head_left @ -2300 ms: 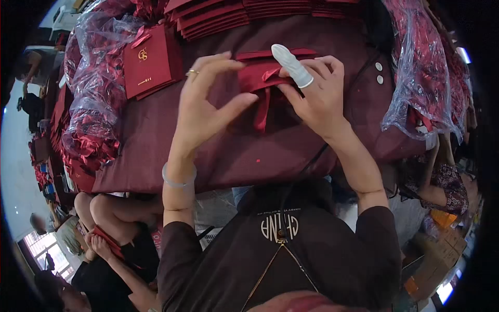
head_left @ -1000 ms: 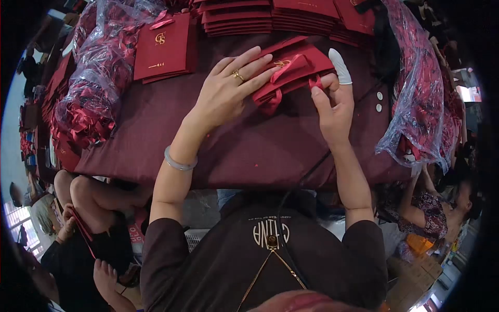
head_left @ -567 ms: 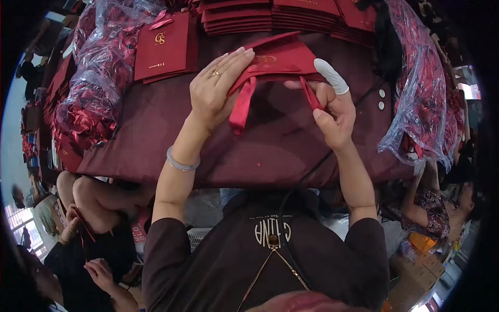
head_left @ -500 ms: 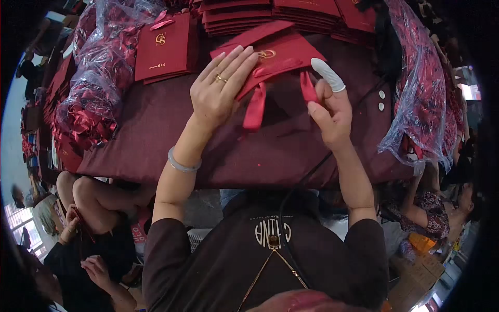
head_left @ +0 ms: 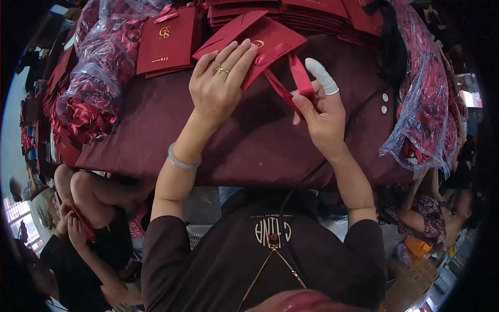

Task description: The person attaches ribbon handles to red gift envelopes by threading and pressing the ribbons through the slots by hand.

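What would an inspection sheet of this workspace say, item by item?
Surface: dark maroon tablecloth, slightly creased, with a tiny red fleck near the front.
Things in hand: red gift bag with a gold emblem; its ribbon handle is pulled out in a loop.
Clutter: stacked red bags at the back, more bags at left, plastic-wrapped red bundles on both sides, two white discs at right.
Hands: left hand holds the bag, thumb hidden; right hand pinches the ribbon, one finger in a white finger cot.
Cables: thin black cord crosses the cloth at right; its ends can't be made out.
Surroundings: other people seated left and right; cardboard boxes lower right.
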Tool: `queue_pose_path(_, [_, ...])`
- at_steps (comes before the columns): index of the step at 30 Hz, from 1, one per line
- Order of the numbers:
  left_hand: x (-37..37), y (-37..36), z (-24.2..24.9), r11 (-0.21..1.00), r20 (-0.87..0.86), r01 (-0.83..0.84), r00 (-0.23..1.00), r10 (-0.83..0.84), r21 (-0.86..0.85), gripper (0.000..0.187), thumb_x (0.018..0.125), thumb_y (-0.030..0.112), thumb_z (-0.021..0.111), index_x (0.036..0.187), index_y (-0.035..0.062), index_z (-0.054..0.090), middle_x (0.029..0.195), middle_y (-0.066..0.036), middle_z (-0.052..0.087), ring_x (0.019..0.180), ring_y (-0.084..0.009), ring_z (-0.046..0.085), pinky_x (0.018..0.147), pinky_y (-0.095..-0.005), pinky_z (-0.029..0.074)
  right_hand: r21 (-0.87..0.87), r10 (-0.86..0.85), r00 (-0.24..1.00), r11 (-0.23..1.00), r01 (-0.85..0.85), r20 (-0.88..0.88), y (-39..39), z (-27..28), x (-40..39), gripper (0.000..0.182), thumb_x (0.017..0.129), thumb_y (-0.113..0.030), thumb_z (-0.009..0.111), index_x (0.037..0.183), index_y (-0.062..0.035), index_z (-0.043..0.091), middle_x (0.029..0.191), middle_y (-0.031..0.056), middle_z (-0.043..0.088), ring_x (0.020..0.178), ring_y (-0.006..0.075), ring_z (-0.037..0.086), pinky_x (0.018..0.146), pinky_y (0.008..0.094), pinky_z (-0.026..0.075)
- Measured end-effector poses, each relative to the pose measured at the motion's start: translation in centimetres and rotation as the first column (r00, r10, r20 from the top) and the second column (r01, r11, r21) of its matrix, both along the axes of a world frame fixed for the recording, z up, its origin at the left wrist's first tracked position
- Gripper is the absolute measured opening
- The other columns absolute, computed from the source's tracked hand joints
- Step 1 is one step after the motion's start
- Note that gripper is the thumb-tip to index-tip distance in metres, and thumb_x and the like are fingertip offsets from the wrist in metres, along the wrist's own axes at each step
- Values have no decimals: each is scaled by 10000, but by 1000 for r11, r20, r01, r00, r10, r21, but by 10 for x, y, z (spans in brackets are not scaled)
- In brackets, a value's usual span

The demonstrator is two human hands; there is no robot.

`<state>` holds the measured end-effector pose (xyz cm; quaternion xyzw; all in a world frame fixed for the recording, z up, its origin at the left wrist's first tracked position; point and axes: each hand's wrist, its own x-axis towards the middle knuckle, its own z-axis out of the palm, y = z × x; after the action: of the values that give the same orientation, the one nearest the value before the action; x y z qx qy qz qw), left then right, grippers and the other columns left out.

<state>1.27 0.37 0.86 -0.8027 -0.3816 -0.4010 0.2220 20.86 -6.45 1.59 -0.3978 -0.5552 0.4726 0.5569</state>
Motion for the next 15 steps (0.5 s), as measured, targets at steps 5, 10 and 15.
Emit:
queue_pose_path(5, [-5,7,-1,1000,20,-19,1000,19,0,337,789,32,514,1079,119,660,1089,-12,670,993,-161,638,879,-309,437,-374,146,989,918,-132,9,3,11,17,319,915,-114,588,1221,-27,557,867,26,583,542,32,449,496,176,385])
queue_pose_path(10, [-7,9,-1,999,37,-9,999,11,-50,360,802,35,512,1107,157,661,1105,17,664,1043,-152,614,971,-320,382,-401,184,856,823,-403,-484,12,2,27,344,901,-124,608,1224,-20,552,901,13,586,570,64,505,591,200,427])
queue_pose_path(15, [-11,15,-5,999,101,38,994,-34,-39,375,788,25,512,1101,160,670,1115,12,662,1059,-164,608,1009,-338,347,-416,331,900,803,-427,-284,9,8,28,333,898,-129,609,1207,-13,567,926,51,642,713,97,632,633,204,460])
